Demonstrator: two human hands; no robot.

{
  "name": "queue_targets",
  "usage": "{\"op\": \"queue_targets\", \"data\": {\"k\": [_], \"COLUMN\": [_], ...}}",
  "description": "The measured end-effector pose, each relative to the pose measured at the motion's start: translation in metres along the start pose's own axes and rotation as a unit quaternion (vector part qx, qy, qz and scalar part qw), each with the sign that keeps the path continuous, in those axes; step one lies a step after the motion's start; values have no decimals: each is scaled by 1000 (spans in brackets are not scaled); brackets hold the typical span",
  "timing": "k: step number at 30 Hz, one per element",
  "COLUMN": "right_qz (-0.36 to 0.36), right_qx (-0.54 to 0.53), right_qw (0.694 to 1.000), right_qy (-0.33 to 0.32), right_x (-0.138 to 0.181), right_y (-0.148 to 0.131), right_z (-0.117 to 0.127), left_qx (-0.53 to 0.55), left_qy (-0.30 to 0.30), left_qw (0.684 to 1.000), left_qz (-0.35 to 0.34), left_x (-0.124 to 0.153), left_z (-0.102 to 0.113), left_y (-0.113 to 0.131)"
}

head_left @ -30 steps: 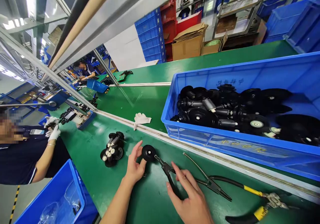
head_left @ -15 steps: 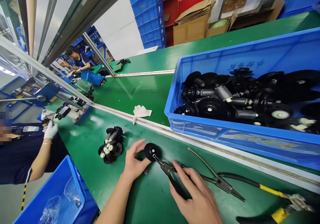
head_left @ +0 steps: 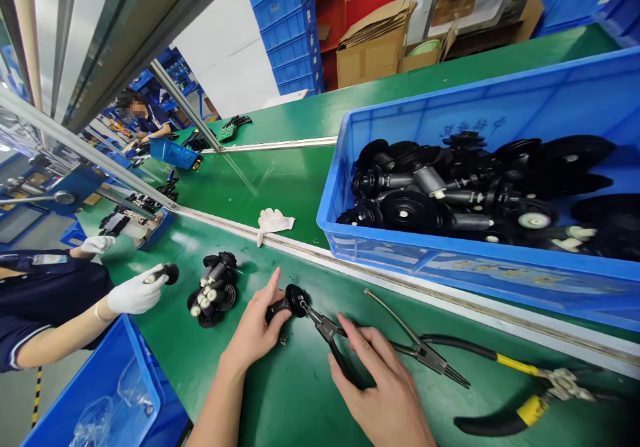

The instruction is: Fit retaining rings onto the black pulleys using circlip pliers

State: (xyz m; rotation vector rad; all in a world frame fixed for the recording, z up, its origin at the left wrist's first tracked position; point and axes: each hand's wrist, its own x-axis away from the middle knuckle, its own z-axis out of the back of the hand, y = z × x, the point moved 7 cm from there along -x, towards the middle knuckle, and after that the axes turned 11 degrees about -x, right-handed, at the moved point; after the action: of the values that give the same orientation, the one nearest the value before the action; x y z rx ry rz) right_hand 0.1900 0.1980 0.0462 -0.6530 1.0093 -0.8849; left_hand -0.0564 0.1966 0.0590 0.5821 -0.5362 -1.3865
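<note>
My left hand (head_left: 254,330) is closed around the stem of a black disc-headed part (head_left: 296,299), which tilts with its disc toward my right hand. The fingers of my right hand (head_left: 387,384) wrap the dark handles of a pair of circlip pliers (head_left: 327,329). The plier tips reach the middle of the disc and hold or touch a small ring there; I cannot tell which. On the green bench below my left hand lies a tiny metal piece (head_left: 283,338). Left of it stands a cluster of similar black parts (head_left: 215,287) with white ends.
Right of my right hand lie long-nosed pliers (head_left: 443,362) and yellow-and-black-handled pliers (head_left: 530,410). A blue bin (head_left: 430,250) holds many black parts. A white glove (head_left: 275,222) lies by the rail. At left, a co-worker's gloved hand (head_left: 137,290) holds a similar part above another blue bin (head_left: 160,394).
The part in my left hand has tilted, so its stem now shows. The plier tips stay at the disc. The co-worker's gloved hand has come nearer with a part. The view has shifted slightly.
</note>
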Motion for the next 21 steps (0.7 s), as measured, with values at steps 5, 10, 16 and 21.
{"op": "queue_targets", "data": {"k": [5,10,16,21], "right_qz": [-9,1,24,56], "right_qx": [-2,5,39,80], "right_qw": [1000,1000,999,995], "right_qy": [8,11,-21,-30], "right_x": [-5,-7,-1,2], "right_y": [3,7,8,3], "right_z": [2,2,-4,-6], "left_qx": [62,78,43,48], "left_qy": [99,149,100,79], "left_qw": [993,985,991,991], "left_qz": [19,40,-74,-92], "left_x": [-4,-3,-7,-6], "left_z": [0,4,-1,-9], "left_y": [-1,-9,0,-1]}}
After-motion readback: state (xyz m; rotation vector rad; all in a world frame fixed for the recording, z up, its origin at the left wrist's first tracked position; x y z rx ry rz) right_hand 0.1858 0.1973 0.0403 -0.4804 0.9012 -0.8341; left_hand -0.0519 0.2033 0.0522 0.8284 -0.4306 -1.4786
